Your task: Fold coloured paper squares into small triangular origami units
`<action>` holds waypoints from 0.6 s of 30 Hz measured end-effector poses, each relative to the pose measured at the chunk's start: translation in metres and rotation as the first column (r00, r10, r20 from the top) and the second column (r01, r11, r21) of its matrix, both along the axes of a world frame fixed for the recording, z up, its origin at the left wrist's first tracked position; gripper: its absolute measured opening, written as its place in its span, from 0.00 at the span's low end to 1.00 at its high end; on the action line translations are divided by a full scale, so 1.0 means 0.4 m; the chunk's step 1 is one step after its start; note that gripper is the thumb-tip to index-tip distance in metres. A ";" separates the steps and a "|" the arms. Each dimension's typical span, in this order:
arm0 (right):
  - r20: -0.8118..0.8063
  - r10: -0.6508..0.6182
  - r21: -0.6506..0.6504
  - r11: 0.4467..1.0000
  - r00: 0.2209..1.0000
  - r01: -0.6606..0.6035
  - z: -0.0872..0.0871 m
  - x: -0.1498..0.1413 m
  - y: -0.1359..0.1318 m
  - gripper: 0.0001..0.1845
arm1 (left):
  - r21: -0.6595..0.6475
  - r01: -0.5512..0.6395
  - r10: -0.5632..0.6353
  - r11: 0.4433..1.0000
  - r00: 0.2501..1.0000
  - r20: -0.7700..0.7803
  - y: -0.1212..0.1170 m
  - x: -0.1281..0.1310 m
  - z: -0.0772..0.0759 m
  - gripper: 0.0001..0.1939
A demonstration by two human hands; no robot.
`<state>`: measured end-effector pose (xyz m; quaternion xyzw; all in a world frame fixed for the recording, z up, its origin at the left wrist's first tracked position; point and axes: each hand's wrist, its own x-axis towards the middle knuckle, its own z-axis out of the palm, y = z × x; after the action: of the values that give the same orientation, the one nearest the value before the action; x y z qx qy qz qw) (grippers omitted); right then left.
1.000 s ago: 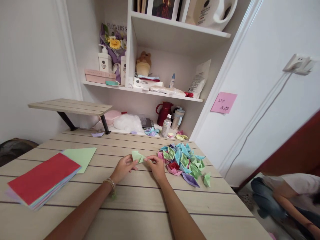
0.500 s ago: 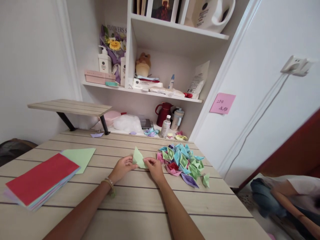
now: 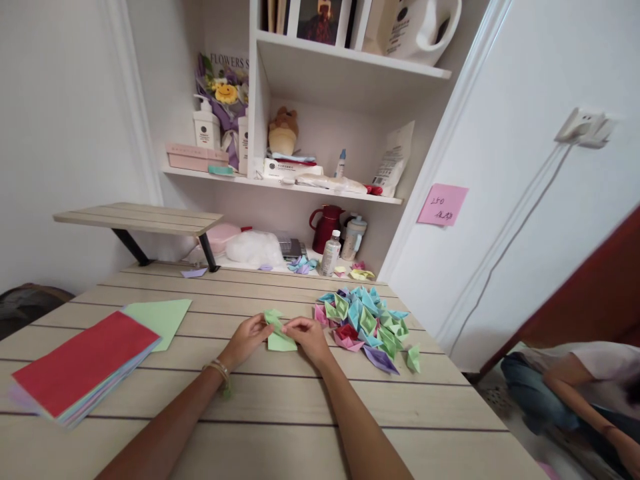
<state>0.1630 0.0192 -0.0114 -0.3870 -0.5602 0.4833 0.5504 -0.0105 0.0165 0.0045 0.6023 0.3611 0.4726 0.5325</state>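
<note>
Between my two hands is a small piece of light green folded paper (image 3: 281,342), its lower flap hanging toward me just above or on the table. My left hand (image 3: 249,339) pinches its left side with thumb and fingers. On the right side, my right hand (image 3: 307,335) grips it the same way. To the right lies a heap of folded paper boats (image 3: 367,320) in blue, green, pink and purple, with one small green boat (image 3: 413,359) a little apart. On the left rests a stack of coloured paper (image 3: 87,363), red on top, over a green sheet (image 3: 165,319).
A small raised wooden shelf (image 3: 137,217) stands on black legs at the table's back left. Behind the table, white shelving (image 3: 350,50) holds a clear bottle (image 3: 330,253), a dark red jug (image 3: 327,228) and a cup. Another person (image 3: 575,393) sits low at the right.
The green paper was an upright pointed shape; now its top is lower and a flat flap spreads downward toward me. Both hands keep their grip in nearly the same place.
</note>
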 end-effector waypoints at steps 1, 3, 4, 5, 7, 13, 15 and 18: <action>-0.013 0.010 -0.016 1.000 1.000 -0.010 -0.001 0.000 0.001 0.10 | 0.009 0.002 -0.002 1.000 1.000 0.004 -0.002 0.001 0.002 0.21; -0.020 0.006 -0.038 0.999 1.000 -0.006 -0.003 -0.001 0.001 0.10 | 0.029 0.011 -0.011 1.000 1.000 0.005 -0.005 0.001 0.002 0.20; -0.015 -0.004 -0.041 0.999 1.000 0.004 -0.003 -0.001 0.001 0.11 | 0.036 0.019 -0.019 0.999 1.000 0.006 -0.005 0.002 0.002 0.19; -0.006 -0.016 -0.037 0.999 1.000 0.016 -0.002 -0.002 0.000 0.11 | 0.040 0.029 -0.029 0.999 1.000 0.007 -0.005 0.002 0.001 0.19; 0.030 -0.048 0.003 0.999 0.998 0.048 0.003 -0.003 -0.004 0.12 | 0.034 0.040 -0.040 0.999 0.999 0.012 -0.004 0.002 0.000 0.18; 0.148 -0.138 0.154 0.981 0.979 0.115 0.015 -0.008 -0.014 0.26 | 0.004 0.014 -0.014 1.000 0.999 0.030 -0.009 0.007 0.009 0.19; 0.160 -0.155 0.166 0.978 0.975 0.128 0.010 -0.009 -0.014 0.25 | 0.011 0.009 -0.010 1.000 1.000 0.011 -0.012 0.009 0.013 0.18; 0.216 -0.181 0.214 0.968 0.960 0.134 0.005 -0.010 -0.015 0.26 | 0.062 -0.016 0.019 0.998 0.998 -0.063 -0.015 0.009 0.011 0.17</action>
<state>0.1589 0.0131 -0.0093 -0.4281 -0.6334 0.3309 0.5532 -0.0068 0.0105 0.0089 0.6299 0.3686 0.4685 0.4979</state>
